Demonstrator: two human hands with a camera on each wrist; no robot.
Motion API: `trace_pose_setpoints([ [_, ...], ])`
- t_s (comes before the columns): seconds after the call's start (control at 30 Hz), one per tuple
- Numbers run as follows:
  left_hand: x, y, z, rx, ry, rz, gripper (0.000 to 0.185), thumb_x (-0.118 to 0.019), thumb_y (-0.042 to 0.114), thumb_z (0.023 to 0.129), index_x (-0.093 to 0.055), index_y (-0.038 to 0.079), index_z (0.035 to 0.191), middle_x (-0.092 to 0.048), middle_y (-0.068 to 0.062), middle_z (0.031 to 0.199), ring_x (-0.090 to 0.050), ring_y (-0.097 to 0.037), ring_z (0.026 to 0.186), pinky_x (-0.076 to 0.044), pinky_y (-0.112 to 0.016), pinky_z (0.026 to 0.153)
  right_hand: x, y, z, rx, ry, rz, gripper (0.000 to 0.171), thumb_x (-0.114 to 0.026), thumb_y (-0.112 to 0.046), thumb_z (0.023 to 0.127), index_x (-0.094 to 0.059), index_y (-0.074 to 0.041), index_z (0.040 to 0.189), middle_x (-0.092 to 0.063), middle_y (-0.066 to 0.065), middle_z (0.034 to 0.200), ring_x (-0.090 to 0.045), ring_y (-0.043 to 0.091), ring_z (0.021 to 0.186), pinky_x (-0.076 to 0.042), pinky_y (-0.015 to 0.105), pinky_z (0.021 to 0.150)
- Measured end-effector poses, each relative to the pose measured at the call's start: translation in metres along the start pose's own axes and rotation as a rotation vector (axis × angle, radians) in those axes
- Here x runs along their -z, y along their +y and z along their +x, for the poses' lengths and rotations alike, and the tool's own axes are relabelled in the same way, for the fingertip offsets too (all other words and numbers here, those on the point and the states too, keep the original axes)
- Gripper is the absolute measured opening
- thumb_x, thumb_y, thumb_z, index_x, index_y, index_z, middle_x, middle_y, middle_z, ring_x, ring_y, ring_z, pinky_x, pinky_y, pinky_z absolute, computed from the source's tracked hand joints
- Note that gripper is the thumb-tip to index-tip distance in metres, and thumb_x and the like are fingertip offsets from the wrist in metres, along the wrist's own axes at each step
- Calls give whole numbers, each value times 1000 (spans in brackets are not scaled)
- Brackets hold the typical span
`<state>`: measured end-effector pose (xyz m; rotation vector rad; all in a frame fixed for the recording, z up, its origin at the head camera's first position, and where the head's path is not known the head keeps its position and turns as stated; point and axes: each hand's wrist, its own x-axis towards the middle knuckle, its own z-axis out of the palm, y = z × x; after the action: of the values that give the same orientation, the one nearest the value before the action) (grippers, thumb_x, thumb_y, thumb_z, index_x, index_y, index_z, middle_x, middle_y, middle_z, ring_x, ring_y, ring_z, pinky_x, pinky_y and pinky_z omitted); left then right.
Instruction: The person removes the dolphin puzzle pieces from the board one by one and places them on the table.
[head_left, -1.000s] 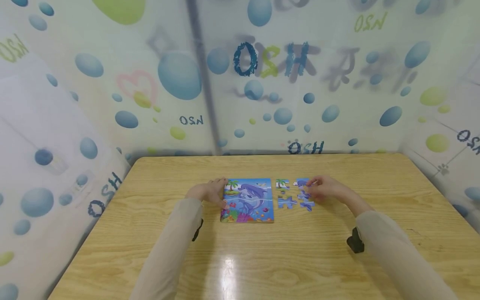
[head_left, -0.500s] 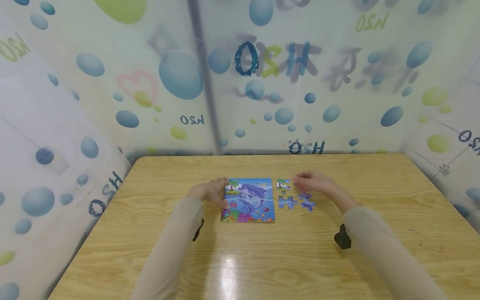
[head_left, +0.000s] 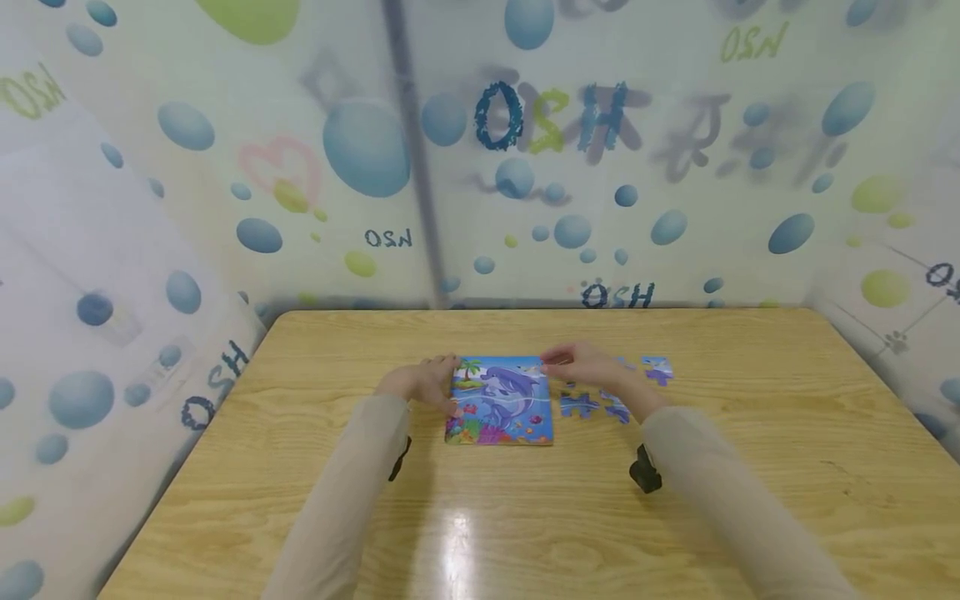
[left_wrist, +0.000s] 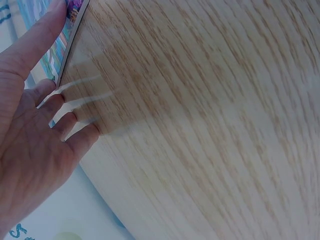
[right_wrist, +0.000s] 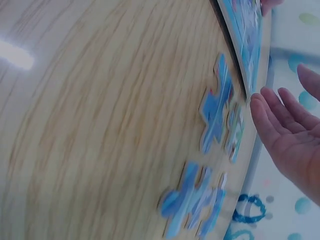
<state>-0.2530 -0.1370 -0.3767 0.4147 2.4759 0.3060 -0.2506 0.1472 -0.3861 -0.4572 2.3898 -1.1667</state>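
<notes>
A square dolphin puzzle board [head_left: 504, 429] lies flat on the wooden table. At its left edge is my left hand [head_left: 420, 385], thumb over the picture side and fingers spread along the border. The left wrist view shows those fingertips reaching the tabletop beside the board. My right hand [head_left: 588, 367] is at the board's far right corner. In the right wrist view its fingers are extended near that corner, with nothing seen in its grasp. Below this hand lies a blue jigsaw piece [right_wrist: 214, 112], and beside it a piece with green [right_wrist: 236, 132].
Loose jigsaw pieces lie right of the board, among them a wavy blue one [head_left: 579, 406], another [head_left: 617, 408] and a separate one [head_left: 657, 369] farther right. The table's [head_left: 480, 517] back edge meets a wall [head_left: 525, 208] printed with bubbles.
My right hand has moved left, from the loose pieces to the board's far right corner, uncovering a piece at the right. The left hand and the board stay in place.
</notes>
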Motion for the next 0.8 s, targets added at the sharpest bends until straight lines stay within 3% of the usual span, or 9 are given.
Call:
trace_pose_setpoints([
  [0.5, 1, 0, 0, -6, -5, -18, 95, -70, 36, 82, -11, 7, 150, -6, -15, 158, -7, -36, 145, -13, -53, 118, -30, -15, 15, 49, -62, -296, 50, -74, -18, 79, -55, 2, 121, -58, 16, 112, -54, 27, 105, -48, 40, 94],
  [0.63, 1, 1, 0, 2, -2, -17, 94, -69, 36, 82, -11, 7, 150, -6, -15, 158, -6, -35, 145, -12, -52, 118, -32, -17, 16, 47, -50, -318, 48, -75, -15, 78, -56, 1, 119, -57, 13, 108, -52, 23, 100, -48, 38, 91],
  [0.8, 1, 1, -1, 5, -6, -22, 94, -70, 36, 82, -11, 8, 150, -5, -14, 158, -5, -35, 145, -11, -52, 118, -35, -21, 17, -14, -24, -303, 43, -74, -12, 79, -58, -1, 117, -58, 15, 115, -54, 28, 110, -46, 42, 98],
])
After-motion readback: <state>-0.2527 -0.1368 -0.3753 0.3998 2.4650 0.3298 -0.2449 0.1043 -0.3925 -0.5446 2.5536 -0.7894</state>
